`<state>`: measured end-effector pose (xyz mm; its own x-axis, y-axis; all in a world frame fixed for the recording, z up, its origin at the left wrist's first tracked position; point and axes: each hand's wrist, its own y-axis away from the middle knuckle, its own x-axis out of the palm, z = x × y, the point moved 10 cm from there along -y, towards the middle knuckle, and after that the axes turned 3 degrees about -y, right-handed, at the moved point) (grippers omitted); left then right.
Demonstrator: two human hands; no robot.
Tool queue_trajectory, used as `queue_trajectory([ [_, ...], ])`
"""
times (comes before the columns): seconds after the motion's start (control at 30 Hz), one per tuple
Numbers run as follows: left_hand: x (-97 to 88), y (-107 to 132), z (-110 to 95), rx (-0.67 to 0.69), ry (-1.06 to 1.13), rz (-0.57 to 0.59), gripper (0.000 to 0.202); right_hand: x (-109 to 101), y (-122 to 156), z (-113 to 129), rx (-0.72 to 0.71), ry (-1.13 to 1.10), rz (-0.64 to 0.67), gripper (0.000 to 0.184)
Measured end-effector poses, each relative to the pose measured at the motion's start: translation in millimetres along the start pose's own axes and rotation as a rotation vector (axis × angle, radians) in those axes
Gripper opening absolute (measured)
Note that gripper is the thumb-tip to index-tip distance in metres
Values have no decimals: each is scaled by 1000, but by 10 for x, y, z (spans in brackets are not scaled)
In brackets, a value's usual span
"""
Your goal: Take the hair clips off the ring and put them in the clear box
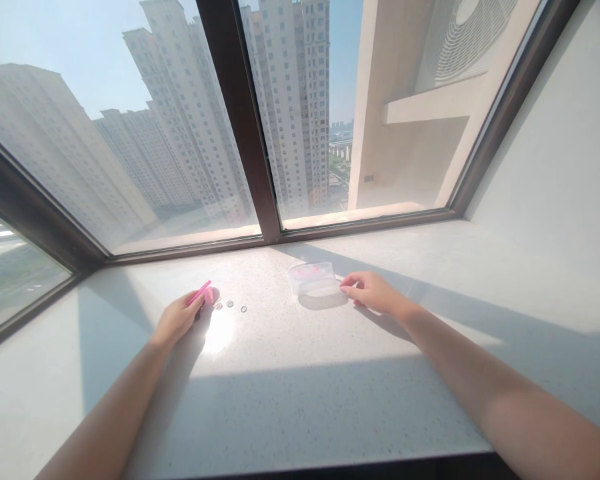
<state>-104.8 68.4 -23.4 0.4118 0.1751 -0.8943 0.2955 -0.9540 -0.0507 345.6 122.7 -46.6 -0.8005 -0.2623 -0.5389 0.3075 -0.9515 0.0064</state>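
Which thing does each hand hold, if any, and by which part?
The left hand holds the pink item by its near end. The right hand is at the clear box; any grip cannot be told.

Left arm [110, 407] bare, in from bottom left, angled up-right; left hand [176, 318] curled, fingers gripping. Right arm [485, 383] bare, in from bottom right, reaching up-left; right hand [373, 291] thumb near index, fingertips pointing left. Hands well apart.
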Motion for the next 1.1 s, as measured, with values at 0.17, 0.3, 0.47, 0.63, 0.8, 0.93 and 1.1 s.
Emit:
queue_trajectory([
  [0.17,109,30,-240,75,-84,-49,53,-8,-1,14,-13,-3,11,25],
  [0.3,243,148,-351,76,-42,-14,55,4,-11,2,-16,3,18,24],
  [0.47,435,362,-696,177,7,37,50,10,-11,10,-22,7,22,24],
  [0.63,677,624,-1034,275,78,69,46,15,2,12,3,9,37,24],
  [0.8,826,795,-1240,346,66,105,44,16,3,7,-4,26,42,24],
  [0.93,745,779,-1270,330,88,121,43,19,-2,0,-5,31,45,24],
  [1.1,458,502,-1221,401,46,63,48,17,7,29,-14,33,45,23],
])
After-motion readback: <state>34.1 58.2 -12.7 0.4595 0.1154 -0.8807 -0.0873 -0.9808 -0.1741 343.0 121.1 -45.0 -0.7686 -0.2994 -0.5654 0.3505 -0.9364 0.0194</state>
